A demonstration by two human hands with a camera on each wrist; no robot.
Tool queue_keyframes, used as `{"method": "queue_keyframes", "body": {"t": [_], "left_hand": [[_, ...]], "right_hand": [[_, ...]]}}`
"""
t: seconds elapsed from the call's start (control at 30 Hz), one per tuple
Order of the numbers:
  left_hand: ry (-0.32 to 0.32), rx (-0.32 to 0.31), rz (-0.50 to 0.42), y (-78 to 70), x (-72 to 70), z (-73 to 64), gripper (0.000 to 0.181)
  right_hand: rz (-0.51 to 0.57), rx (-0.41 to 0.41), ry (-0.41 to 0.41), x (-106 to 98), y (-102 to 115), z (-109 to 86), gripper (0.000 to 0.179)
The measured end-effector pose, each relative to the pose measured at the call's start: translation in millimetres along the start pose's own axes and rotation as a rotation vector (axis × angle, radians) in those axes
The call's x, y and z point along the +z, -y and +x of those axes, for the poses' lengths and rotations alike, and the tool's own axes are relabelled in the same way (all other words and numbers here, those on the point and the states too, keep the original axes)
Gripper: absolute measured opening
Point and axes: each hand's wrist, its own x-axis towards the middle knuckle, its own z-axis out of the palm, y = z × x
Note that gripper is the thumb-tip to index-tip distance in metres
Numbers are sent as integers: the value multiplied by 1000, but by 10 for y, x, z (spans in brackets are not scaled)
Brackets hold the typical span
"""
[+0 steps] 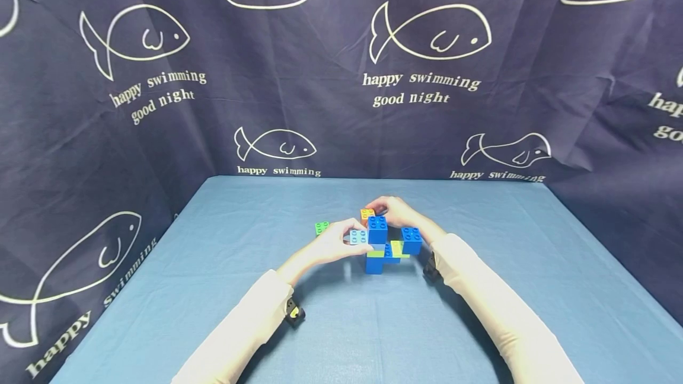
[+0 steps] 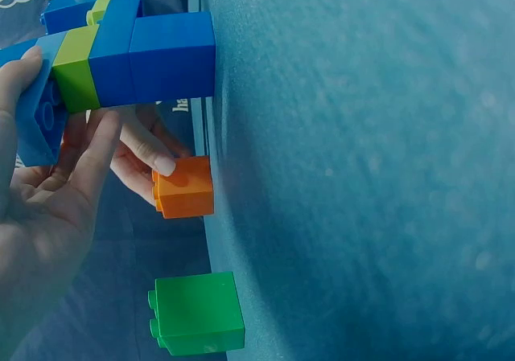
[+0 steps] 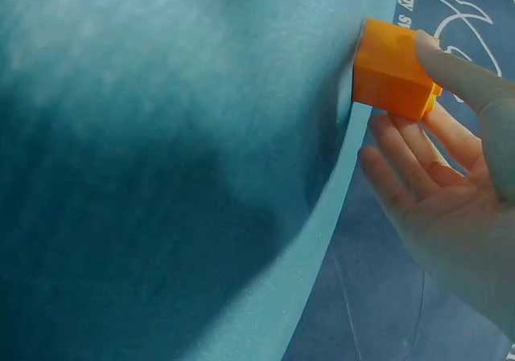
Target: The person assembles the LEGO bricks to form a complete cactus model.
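My left hand (image 1: 332,246) grips the light blue toy brick (image 1: 358,237) on the near side of a built-up toy brick structure. This structure joins blue, light blue and lime bricks, with a blue brick (image 1: 377,231) on top and another blue brick (image 1: 411,242) on its right arm. A lime brick (image 2: 76,69) shows between the blue ones in the left wrist view. Behind the structure, my right hand (image 1: 396,212) pinches an orange brick (image 3: 393,67), thumb on one face and fingers at its far side. The orange brick's base is right at the tablecloth.
A green brick (image 2: 199,314) stands by itself on the blue tablecloth (image 1: 341,336), just behind and left of my left hand in the head view. A dark curtain (image 1: 341,93) printed with fish hangs behind the table and along both sides.
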Motion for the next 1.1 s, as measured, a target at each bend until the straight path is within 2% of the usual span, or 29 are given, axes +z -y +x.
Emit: {"method": "queue_keyframes", "body": {"t": [0.17,0.37,0.57,1.1], "left_hand": [[3,4,0,-2,-4,5,29],[13,2,-2,-13,-6,0,28],[15,3,-16,2,-3,5,28],[30,-25,-19,24,-20,6,29]], "right_hand": [[-2,7,9,10,-10,-1,35],[3,-9,-19,-15,-2,-46,33],[11,-51,-67,-93,72,-133,30],[97,-72,-160,-265,148,-418,35]]}}
